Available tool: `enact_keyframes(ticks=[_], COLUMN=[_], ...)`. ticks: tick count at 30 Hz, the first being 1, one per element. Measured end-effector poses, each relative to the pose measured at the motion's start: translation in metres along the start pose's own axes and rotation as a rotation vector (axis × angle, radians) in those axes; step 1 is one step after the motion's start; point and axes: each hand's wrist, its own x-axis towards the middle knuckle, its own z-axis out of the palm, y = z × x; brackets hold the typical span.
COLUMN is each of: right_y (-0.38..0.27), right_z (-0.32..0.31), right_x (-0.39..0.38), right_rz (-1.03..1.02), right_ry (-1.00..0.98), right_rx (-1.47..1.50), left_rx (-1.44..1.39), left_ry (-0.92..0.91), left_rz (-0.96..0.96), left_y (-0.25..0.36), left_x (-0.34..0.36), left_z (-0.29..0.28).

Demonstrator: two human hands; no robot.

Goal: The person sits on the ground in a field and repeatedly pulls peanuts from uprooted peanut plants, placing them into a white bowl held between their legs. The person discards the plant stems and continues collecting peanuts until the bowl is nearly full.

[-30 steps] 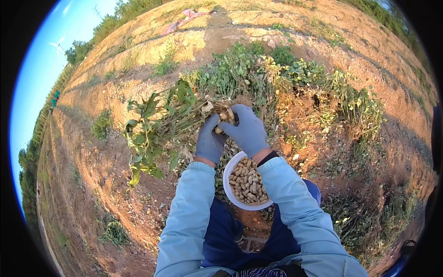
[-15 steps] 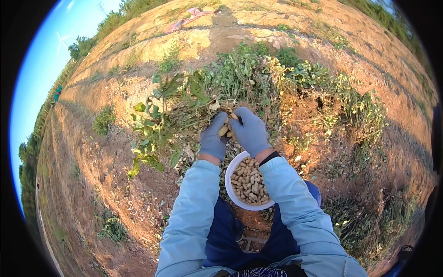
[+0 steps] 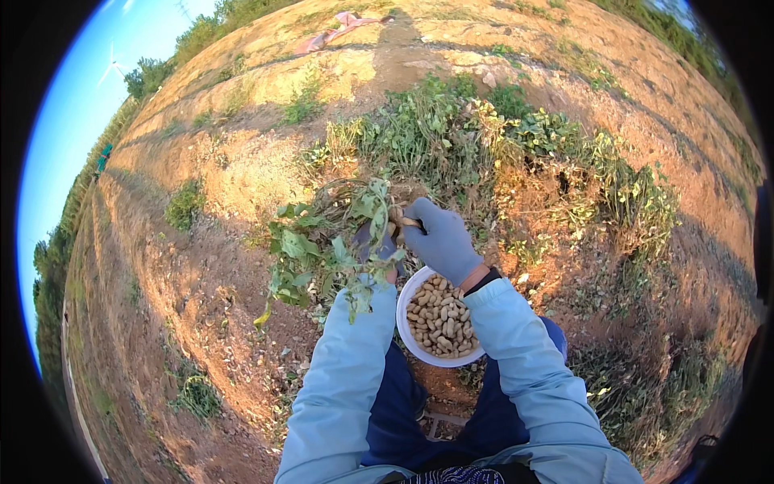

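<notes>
I hold an uprooted peanut plant [image 3: 306, 246] in grey-gloved hands, its leafy stems drooping over my left forearm. My left hand [image 3: 372, 242] is largely hidden by leaves at the root end. My right hand [image 3: 443, 242] pinches a pale peanut pod [image 3: 407, 222] at the roots, beside my left hand. Just below, a white bucket [image 3: 405, 331] holds several peanuts [image 3: 443, 319] between my legs, partly behind my right forearm.
Heaped plants [image 3: 427, 137] lie ahead and to the right on reddish soil [image 3: 218, 282]. A pink sack [image 3: 339, 32] lies farther up the field. At the far left, a small green-clad figure [image 3: 103, 161] stands near trees, with a wind turbine beyond.
The plant's foliage has swung down and toward me, now covering much of my left hand. My right hand has shifted slightly right and down, still at the pods.
</notes>
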Motion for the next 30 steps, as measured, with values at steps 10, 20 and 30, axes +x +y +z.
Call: enact_keyframes(ticks=[10, 20, 30], right_y=[0.021, 0.022, 0.026], right_z=[-0.034, 0.019, 0.033], right_x=[-0.014, -0.008, -0.019], right_rz=[0.169, 0.554, 0.096], right_ry=[-0.634, -0.060, -0.167], right_rx=[-0.393, 0.781, 0.331], left_rx=[-0.184, -0.173, -0.145], left_ry=[-0.341, -0.365, -0.154], left_rz=[-0.138, -0.097, 0.024], left_y=[0.022, 0.008, 0.019], left_x=[-0.021, -0.016, -0.022], left_z=[0.009, 0.005, 0.011])
